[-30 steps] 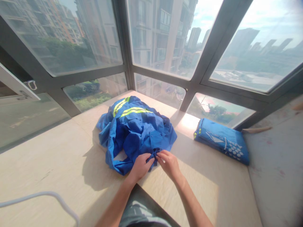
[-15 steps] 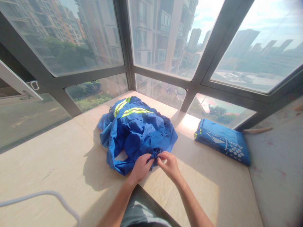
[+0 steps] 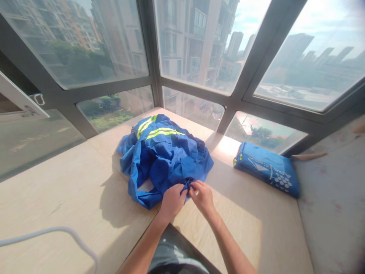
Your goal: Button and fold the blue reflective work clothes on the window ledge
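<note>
A crumpled blue work jacket [image 3: 168, 160] with yellow-green and grey reflective stripes lies heaped on the pale stone sill. At its near edge, my left hand [image 3: 173, 199] is closed on a bunched bit of the blue cloth. Just to the right, my right hand [image 3: 202, 196] pinches the same gathered part between thumb and fingers. The two hands are close together, with a small fold of fabric between them. What exactly the fingertips grip, such as a button or a cuff, is too small to make out.
A folded blue garment [image 3: 266, 169] with white print lies at the right, near the patterned wall [image 3: 330, 198]. A pale cable [image 3: 57, 229] curves across the sill [image 3: 71, 190] at the lower left. Grey-framed windows [image 3: 196, 91] rise behind, and an open window sash [image 3: 21, 97] juts in at left.
Both hands stay on the same gathered cloth, with only small finger shifts. My left hand has turned slightly, its back showing more. The jacket lies nearly as before.
</note>
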Motion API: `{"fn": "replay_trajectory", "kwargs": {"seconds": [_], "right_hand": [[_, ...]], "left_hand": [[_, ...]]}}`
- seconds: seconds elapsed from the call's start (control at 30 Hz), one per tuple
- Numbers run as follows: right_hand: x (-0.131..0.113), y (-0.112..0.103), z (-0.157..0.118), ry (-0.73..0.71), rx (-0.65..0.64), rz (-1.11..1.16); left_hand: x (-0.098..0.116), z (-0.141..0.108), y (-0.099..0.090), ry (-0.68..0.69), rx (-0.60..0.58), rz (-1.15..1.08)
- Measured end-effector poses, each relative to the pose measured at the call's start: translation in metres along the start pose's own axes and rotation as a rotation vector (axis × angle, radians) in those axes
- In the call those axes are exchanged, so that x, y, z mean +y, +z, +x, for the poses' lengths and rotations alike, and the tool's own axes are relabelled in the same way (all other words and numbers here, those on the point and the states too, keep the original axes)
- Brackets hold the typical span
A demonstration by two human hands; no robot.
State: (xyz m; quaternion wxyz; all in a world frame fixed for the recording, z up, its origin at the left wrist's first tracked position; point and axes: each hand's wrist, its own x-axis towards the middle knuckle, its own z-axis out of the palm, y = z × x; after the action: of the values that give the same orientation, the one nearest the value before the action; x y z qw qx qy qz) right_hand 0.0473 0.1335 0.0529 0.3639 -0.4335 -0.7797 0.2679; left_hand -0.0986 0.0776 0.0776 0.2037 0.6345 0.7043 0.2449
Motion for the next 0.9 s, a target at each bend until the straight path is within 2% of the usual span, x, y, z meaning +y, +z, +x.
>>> {"fn": "replay_trajectory", "kwargs": {"seconds": [0.07,0.2,0.27,0.4,0.5,0.57,0.7,0.9], "right_hand": [[0.0,-0.004,0.003,0.061,-0.049,0.137],[0.003,-0.005,0.008,0.302,-0.154,0.396],[0.004,-0.003,0.008,0.349,-0.188,0.491],[0.006,0.002,0.007,0.284,-0.205,0.567],[0.003,0.003,0.006,0.247,-0.115,0.541],[0.0,0.002,0.007,0.212,-0.035,0.473],[-0.004,-0.003,0.008,0.035,0.065,0.257],[0.001,-0.007,0.013,-0.076,-0.006,0.173]], "left_hand": [[-0.001,0.002,-0.005,-0.018,0.012,-0.093],[-0.003,0.004,-0.011,-0.039,0.017,-0.284],[-0.005,0.005,-0.012,-0.041,0.013,-0.354],[-0.007,0.007,-0.012,-0.022,0.004,-0.427],[-0.004,0.008,-0.012,-0.029,0.037,-0.433],[0.0,0.008,-0.011,-0.039,0.052,-0.419],[0.005,0.007,-0.009,-0.07,0.078,-0.367],[0.003,0.007,-0.01,-0.04,0.098,-0.3]]}}
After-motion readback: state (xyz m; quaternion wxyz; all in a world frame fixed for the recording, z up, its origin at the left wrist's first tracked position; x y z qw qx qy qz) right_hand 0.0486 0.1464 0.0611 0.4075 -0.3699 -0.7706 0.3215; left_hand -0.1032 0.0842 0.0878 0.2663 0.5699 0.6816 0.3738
